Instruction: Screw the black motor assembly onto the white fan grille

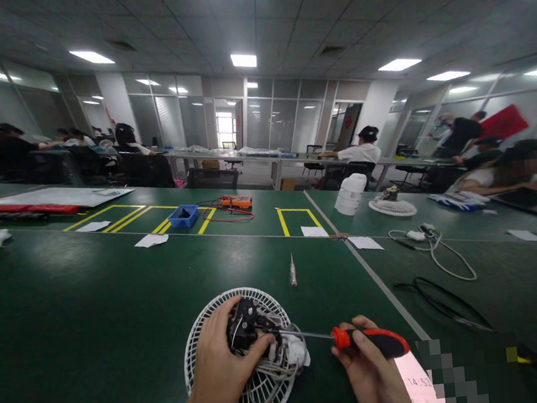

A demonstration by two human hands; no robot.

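A white round fan grille (191,354) lies flat on the green table in front of me, with a black fan motor (243,323) and a bundle of pale cable (278,371) on top. My left hand (223,351) is wrapped round the motor, thumb at its near side. In my right hand (367,360) is a red and black screwdriver (377,340), held by the handle. Its shaft points left, and the tip meets the motor's right side near my left thumb. The exact contact point is too small to make out.
Beyond the grille lies a small clear-handled screwdriver (293,272). Farther back are a blue bin (184,216), an orange multimeter (237,202) with red leads, and a white container (351,194). At right are another fan grille (392,205) and loose cables (439,251). Other people sit around.
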